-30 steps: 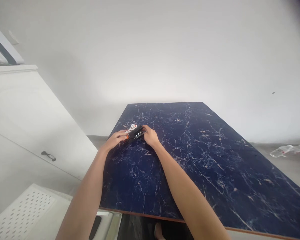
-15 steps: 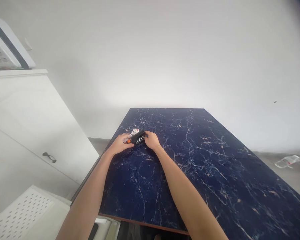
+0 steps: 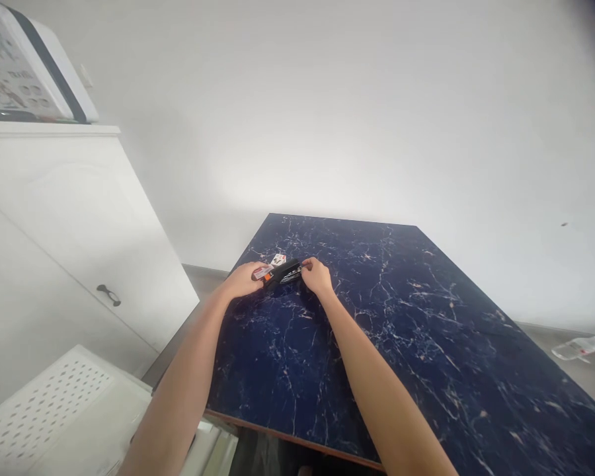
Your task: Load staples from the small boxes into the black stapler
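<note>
A black stapler (image 3: 288, 270) with an orange mark lies slantwise low over the dark blue marbled table (image 3: 367, 317). My left hand (image 3: 245, 280) is closed around its rear end, and a small white-and-red packet (image 3: 262, 272) shows by those fingers. At the stapler's other end is my right hand (image 3: 318, 276), thumb and fingers pinched together on the tip. What exactly lies between these fingertips is too small to tell. Just behind the stapler, a little white box (image 3: 278, 260) with a dark picture and red print rests on the table.
To the left stands a white cabinet (image 3: 69, 218) with a dark handle, carrying a white case (image 3: 34, 73) with a dark band. Below it is a white perforated panel (image 3: 54, 396). A clear plastic bottle (image 3: 580, 348) lies beyond the table's right edge.
My view has shifted slightly, so most things appear moved. My right fingers have drawn a little toward the stapler's tip, exposing more of it; my left hand keeps its hold.
</note>
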The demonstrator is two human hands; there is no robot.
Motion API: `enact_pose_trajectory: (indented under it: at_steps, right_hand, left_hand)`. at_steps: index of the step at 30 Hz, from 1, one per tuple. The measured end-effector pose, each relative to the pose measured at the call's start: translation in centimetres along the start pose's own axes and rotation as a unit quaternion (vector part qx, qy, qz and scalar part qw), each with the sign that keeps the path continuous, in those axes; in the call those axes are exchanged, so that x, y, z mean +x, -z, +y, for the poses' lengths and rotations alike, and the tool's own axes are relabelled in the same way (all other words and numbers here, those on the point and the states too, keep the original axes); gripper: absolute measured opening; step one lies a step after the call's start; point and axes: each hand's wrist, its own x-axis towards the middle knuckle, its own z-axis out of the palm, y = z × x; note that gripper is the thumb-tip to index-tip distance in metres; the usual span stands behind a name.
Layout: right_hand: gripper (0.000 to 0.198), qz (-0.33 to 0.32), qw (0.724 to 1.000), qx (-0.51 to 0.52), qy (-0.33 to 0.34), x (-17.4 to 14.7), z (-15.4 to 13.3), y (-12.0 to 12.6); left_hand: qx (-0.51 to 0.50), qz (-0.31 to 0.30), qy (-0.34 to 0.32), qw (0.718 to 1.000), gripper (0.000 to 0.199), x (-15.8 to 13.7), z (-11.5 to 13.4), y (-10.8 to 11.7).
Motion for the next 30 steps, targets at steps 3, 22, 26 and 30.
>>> enact_pose_trajectory:
  at_steps: [3,22,26,30]
  right_hand:
    - [0.024,-0.002,0.999,-0.008,0.034,-0.9,-0.1,0.0]
    - [0.049,0.053,0.998,-0.002,0.035,-2.0,-0.1,0.0]
    - [0.051,0.073,0.997,0.001,0.029,-2.1,0.0,0.3]
    - [0.050,0.069,0.997,-0.005,0.034,-2.6,-0.2,0.5]
  left_hand:
    - [0.000,0.017,0.002,1.000,0.053,0.1,-0.4,-0.4]
    - [-0.011,0.194,0.061,0.979,0.044,0.2,-0.7,-2.4]
    - [0.039,0.251,0.131,0.958,0.050,0.1,-0.2,-2.3]
    - [0.101,0.266,0.198,0.938,0.049,-0.6,0.3,-2.3]
